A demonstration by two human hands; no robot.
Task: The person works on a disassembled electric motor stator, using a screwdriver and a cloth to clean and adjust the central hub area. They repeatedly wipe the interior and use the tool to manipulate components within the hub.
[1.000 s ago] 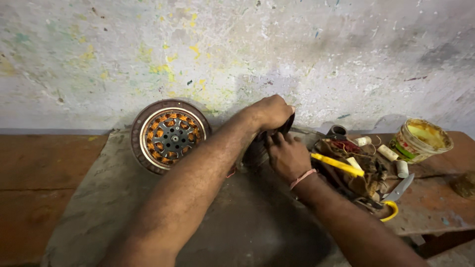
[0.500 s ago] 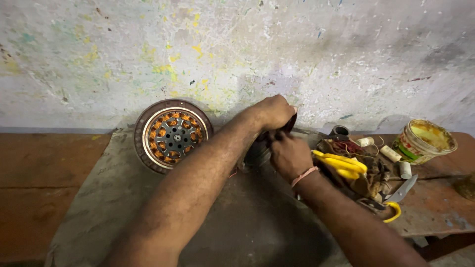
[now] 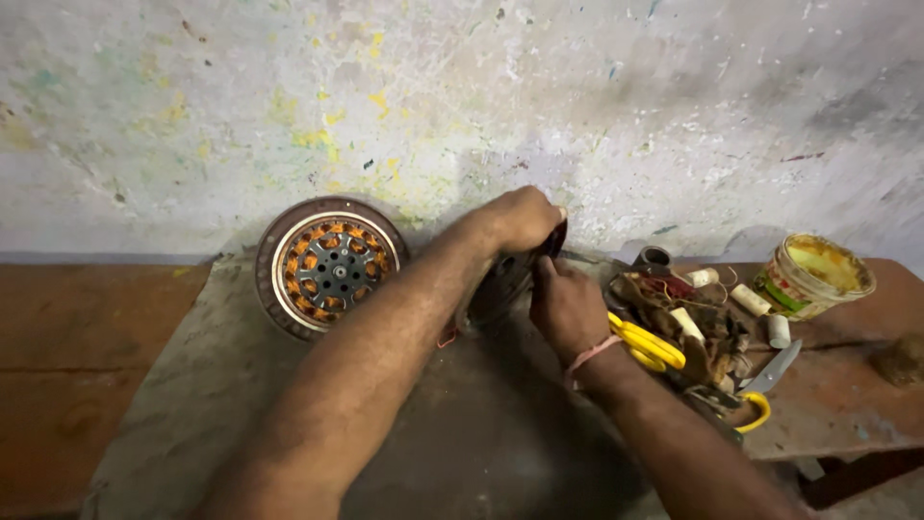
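Head view, looking down: both hands are on a dark round part (image 3: 500, 284) standing on edge at the far middle of the counter (image 3: 192, 404), close to the wall (image 3: 462, 96). Left hand (image 3: 520, 220) is clenched over its top rim, right hand (image 3: 566, 306) is pressed against its right face, fingers curled, can't tell if it's actually gripping. Leaning on the wall just left is a copper-wound stator (image 3: 330, 267). Near side and left of the counter are open. Right side is crowded: yellow scissors (image 3: 647, 345), a tool pile (image 3: 703, 337), and near the right edge an open tub (image 3: 813, 276) with yellowish gunk inside.
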